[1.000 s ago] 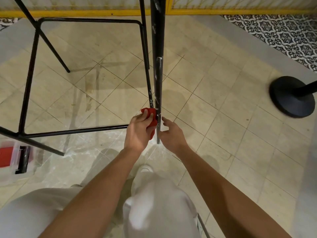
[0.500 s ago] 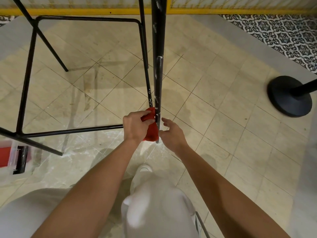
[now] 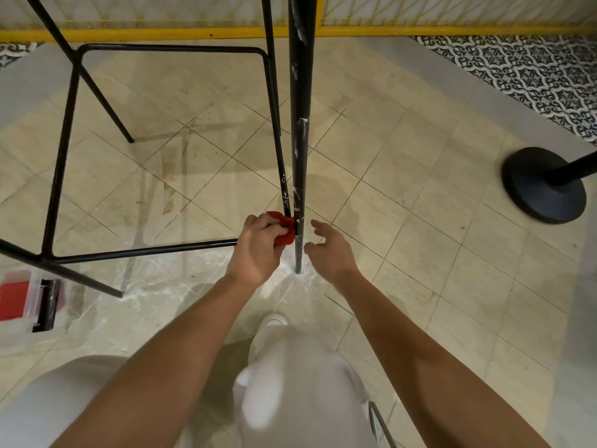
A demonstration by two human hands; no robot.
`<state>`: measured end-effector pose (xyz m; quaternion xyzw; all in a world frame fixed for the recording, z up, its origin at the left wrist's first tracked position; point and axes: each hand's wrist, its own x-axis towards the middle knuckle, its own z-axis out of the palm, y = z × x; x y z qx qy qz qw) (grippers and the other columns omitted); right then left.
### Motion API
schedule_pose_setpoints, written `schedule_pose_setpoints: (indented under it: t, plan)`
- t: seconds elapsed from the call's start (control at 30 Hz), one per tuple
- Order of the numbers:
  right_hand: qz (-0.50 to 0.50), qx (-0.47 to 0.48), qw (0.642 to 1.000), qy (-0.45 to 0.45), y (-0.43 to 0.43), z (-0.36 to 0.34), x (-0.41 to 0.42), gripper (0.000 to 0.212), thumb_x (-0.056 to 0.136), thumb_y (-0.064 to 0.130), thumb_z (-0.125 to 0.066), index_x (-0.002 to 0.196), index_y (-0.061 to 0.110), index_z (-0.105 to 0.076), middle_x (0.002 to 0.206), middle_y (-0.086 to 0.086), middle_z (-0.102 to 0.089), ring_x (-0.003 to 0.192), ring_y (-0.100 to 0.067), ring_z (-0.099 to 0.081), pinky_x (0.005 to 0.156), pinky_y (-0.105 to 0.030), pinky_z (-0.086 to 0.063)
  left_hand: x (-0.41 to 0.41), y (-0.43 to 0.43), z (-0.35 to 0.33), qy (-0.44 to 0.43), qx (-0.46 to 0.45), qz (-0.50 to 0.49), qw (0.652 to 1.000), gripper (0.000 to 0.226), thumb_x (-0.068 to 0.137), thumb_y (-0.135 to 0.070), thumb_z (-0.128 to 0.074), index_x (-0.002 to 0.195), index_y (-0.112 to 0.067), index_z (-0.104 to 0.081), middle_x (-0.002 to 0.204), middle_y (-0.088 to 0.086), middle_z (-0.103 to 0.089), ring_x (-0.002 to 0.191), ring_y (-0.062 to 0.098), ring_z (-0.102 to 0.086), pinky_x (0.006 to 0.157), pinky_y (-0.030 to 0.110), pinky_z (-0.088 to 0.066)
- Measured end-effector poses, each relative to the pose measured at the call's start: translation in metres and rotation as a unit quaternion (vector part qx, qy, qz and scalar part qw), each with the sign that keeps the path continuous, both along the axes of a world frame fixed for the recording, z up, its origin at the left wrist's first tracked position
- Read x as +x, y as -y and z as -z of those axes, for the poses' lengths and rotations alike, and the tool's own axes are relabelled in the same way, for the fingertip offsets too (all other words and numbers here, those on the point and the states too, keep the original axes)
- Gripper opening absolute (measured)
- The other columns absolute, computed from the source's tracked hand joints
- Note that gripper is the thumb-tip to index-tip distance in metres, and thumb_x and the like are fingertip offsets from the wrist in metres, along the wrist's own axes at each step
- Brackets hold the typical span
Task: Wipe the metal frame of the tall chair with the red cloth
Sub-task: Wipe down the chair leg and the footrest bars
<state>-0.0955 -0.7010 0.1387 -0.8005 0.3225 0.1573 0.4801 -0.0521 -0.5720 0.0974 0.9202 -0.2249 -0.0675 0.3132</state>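
Now, two hands low at the chair: left hand (image 3: 258, 250) pinches the one red cloth (image 3: 285, 228) against the near black leg (image 3: 299, 156), close above the floor (image 3: 420, 221); right hand (image 3: 332, 252) hovers just beside, fingers spread, holding nothing.

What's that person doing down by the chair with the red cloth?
A person is wiping a tall chair's black metal frame. The left hand grips the red cloth and presses it against the chair leg low down, near the floor. The right hand is open just beside the leg and holds nothing. White smears show higher up that leg.
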Motion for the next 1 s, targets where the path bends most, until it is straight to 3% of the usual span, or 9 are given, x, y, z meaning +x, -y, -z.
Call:
schedule_pose_setpoints:
  t: [0.13, 0.23, 0.33, 0.4, 0.53, 0.7, 0.87, 0.97, 1.0]
  plan:
    - [0.001, -0.002, 1.0, -0.001, 0.001, 0.0, -0.001, 0.054, 0.091, 0.012, -0.052, 0.142, 0.021, -0.037, 0.142, -0.001, -0.042, 0.111, -0.014, -0.051, 0.088, -0.02, -0.036, 0.015, -0.018, -0.005, 0.037, 0.006, 0.068, 0.997, 0.026, 0.067, 0.006, -0.076, 0.091, -0.004, -0.075, 0.093, 0.013, -0.068, 0.083, 0.036, -0.059, 0.081, 0.027, -0.041]
    - [-0.001, -0.006, 1.0, -0.002, 0.001, -0.001, -0.002, 0.054, 0.091, 0.013, -0.052, 0.142, 0.021, -0.037, 0.142, -0.001, -0.042, 0.106, -0.013, -0.051, 0.087, -0.02, -0.037, 0.015, -0.016, -0.003, 0.036, -0.003, 0.0, 0.999, 0.031, 0.075, 0.003, -0.069, 0.105, -0.005, -0.071, 0.108, 0.015, -0.064, 0.094, 0.039, -0.056, 0.085, 0.029, -0.041]
    - [-0.001, -0.004, 1.0, 0.0, -0.001, -0.001, 0.002, 0.054, 0.09, 0.012, -0.052, 0.142, 0.021, -0.037, 0.142, -0.002, -0.043, 0.12, -0.018, -0.049, 0.095, -0.024, -0.038, 0.008, 0.002, 0.007, 0.029, 0.027, 0.026, 0.999, 0.035, 0.085, -0.003, -0.059, 0.119, -0.007, -0.064, 0.125, 0.013, -0.059, 0.107, 0.036, -0.054, 0.095, 0.029, -0.035]
    - [0.0, -0.001, 1.0, 0.002, -0.003, 0.0, 0.004, 0.055, 0.09, 0.012, -0.053, 0.142, 0.021, -0.038, 0.141, -0.002, -0.043, 0.122, -0.019, -0.049, 0.1, -0.028, -0.038, 0.001, 0.008, 0.014, 0.042, 0.02, 0.033, 0.998, 0.031, 0.085, -0.003, -0.057, 0.115, -0.005, -0.066, 0.12, 0.012, -0.064, 0.103, 0.037, -0.057, 0.091, 0.027, -0.033]
    - [0.002, -0.002, 1.0, 0.004, -0.007, -0.001, 0.007, 0.055, 0.09, 0.012, -0.054, 0.142, 0.021, -0.038, 0.141, -0.003, -0.043, 0.122, -0.02, -0.049, 0.101, -0.03, -0.039, -0.007, -0.001, 0.016, 0.078, 0.033, 0.036, 0.996, 0.035, 0.076, 0.0, -0.071, 0.11, -0.007, -0.069, 0.112, 0.007, -0.069, 0.092, 0.038, -0.056, 0.083, 0.035, -0.049]
    - [0.0, -0.009, 1.0, 0.007, -0.004, -0.002, 0.002, 0.055, 0.091, 0.012, -0.054, 0.142, 0.02, -0.037, 0.142, -0.003, -0.042, 0.125, -0.02, -0.046, 0.098, -0.026, -0.038, -0.005, -0.021, 0.016, 0.142, 0.029, 0.113, 0.983, 0.038, 0.069, -0.001, -0.078, 0.106, -0.009, -0.072, 0.109, 0.001, -0.07, 0.092, 0.021, -0.046, 0.082, 0.025, -0.048]
    - [-0.004, -0.019, 1.0, 0.003, -0.001, -0.003, -0.005, 0.054, 0.091, 0.015, -0.053, 0.142, 0.02, -0.036, 0.142, -0.003, -0.042, 0.122, -0.019, -0.048, 0.083, -0.017, -0.04, 0.007, -0.009, -0.005, 0.214, 0.027, 0.097, 0.972, 0.023, 0.065, 0.0, -0.075, 0.088, -0.005, -0.074, 0.091, 0.005, -0.074, 0.08, 0.019, -0.055, 0.076, 0.024, -0.037]
    - [-0.005, -0.013, 1.0, 0.002, -0.001, -0.007, -0.003, 0.054, 0.092, 0.012, -0.052, 0.143, 0.02, -0.035, 0.142, -0.002, -0.041, 0.116, -0.016, -0.049, 0.052, -0.007, -0.042, 0.002, -0.002, 0.0, 0.179, 0.053, 0.101, 0.977, 0.037, 0.052, 0.005, -0.084, 0.086, -0.006, -0.074, 0.087, 0.003, -0.074, 0.075, 0.027, -0.063, 0.077, 0.023, -0.038]
    - [-0.008, -0.011, 1.0, 0.005, -0.001, -0.008, -0.001, 0.054, 0.092, 0.012, -0.051, 0.143, 0.02, -0.035, 0.142, -0.002, -0.04, 0.113, -0.014, -0.049, 0.049, -0.006, -0.041, -0.001, -0.003, 0.005, 0.162, 0.058, 0.103, 0.98, 0.041, 0.052, 0.006, -0.084, 0.09, -0.007, -0.075, 0.09, 0.002, -0.074, 0.077, 0.028, -0.062, 0.078, 0.021, -0.04]
